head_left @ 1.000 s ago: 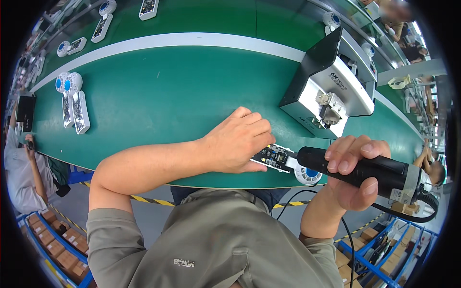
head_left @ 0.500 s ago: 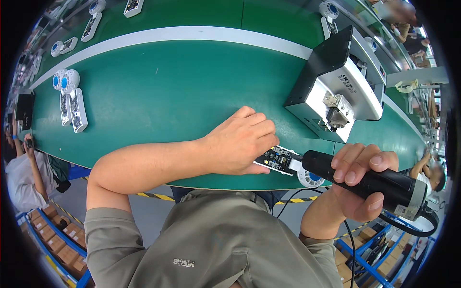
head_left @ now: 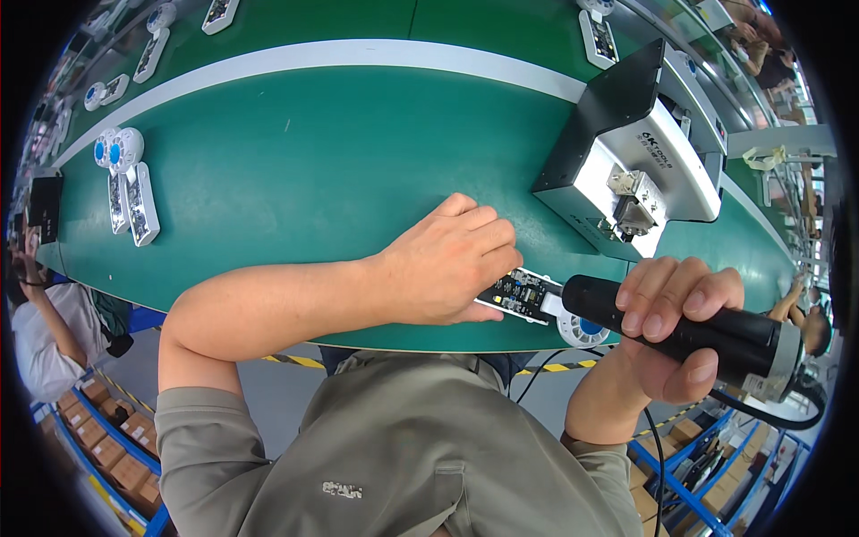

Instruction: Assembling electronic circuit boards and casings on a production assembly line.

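My left hand presses a white device down on the green table near its front edge, the fingers curled around its far end. The device's body lies open, so its black circuit board shows between my hand and the tool. At its other end sits a round white head with a blue middle. A black electric screwdriver is gripped in my right hand, held slanted. Its nose points left over the joint of body and head; the tip meets the device there, though the exact contact spot is too small to tell.
Right of my hands stands a black and silver screw feeder. Two similar devices lie at the table's left. Beyond a white rail, more devices rest on a green surface. A cable hangs at my right.
The devices beyond the white rail have shifted leftward. My left hand stays on the device, and the screwdriver in my right hand has barely moved.
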A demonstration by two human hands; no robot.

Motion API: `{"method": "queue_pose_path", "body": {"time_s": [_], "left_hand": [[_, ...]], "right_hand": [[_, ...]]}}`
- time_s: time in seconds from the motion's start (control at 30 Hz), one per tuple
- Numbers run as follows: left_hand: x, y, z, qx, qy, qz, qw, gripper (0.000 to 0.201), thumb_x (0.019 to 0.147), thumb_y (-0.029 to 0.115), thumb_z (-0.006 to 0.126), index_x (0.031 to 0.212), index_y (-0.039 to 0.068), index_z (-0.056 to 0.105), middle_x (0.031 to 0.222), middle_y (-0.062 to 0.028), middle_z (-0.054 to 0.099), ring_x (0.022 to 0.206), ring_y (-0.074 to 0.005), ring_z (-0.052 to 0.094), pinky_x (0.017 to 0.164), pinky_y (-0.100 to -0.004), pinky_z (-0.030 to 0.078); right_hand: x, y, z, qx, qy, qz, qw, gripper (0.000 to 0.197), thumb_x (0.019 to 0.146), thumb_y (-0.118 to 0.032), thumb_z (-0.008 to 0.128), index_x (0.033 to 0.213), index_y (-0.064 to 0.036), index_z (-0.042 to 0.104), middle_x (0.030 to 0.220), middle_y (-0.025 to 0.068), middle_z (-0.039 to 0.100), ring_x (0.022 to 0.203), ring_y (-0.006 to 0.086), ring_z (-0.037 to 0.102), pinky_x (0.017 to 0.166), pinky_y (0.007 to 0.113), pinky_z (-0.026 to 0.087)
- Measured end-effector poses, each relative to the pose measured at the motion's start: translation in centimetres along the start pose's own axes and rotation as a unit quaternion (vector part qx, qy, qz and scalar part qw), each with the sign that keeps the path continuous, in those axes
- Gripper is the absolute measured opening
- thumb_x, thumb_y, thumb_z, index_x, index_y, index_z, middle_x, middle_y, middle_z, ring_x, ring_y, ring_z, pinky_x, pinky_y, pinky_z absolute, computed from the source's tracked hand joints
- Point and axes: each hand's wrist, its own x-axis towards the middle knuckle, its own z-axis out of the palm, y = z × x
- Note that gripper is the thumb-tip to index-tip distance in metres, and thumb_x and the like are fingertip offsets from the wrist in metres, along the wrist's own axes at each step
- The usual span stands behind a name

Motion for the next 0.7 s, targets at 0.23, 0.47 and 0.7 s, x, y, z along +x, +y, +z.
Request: {"method": "queue_pose_path", "body": {"time_s": [0.23, 0.47, 0.7], "left_hand": [[0.7, 0.3, 0.2, -0.003, -0.005, -0.017, 1.000, 0.045, 0.067, 0.031, 0.078, 0.100, 0.008, 0.058, 0.095, -0.0036, 0.050, 0.085, -0.0205, 0.046, 0.085, -0.0350, 0.033], [1.7, 0.3, 1.3, 0.010, 0.012, -0.027, 1.000, 0.044, 0.067, 0.031, 0.078, 0.101, 0.009, 0.059, 0.096, -0.0031, 0.051, 0.086, -0.0203, 0.047, 0.086, -0.0350, 0.033], [1.6, -0.1, 2.0, 0.037, 0.016, -0.020, 0.999, 0.044, 0.069, 0.035, 0.077, 0.101, 0.010, 0.059, 0.095, -0.0032, 0.051, 0.086, -0.0200, 0.047, 0.087, -0.0349, 0.033]], "right_hand": [[0.1, 0.2, -0.7, 0.006, -0.009, 0.000, 1.000, 0.035, 0.078, -0.025, 0.070, 0.100, -0.0064, 0.050, 0.071, 0.0063, 0.060, 0.059, 0.0177, 0.058, 0.062, 0.029, 0.049], [-0.1, 0.5, -2.1, -0.004, 0.029, 0.005, 1.000, 0.036, 0.080, -0.028, 0.068, 0.102, -0.0054, 0.052, 0.070, 0.0055, 0.060, 0.058, 0.0176, 0.057, 0.060, 0.030, 0.048], [0.9, -2.3, -3.8, -0.038, 0.062, -0.079, 0.994, 0.036, 0.084, -0.031, 0.059, 0.107, -0.0043, 0.053, 0.071, 0.0066, 0.058, 0.060, 0.0184, 0.057, 0.063, 0.033, 0.047]]}}
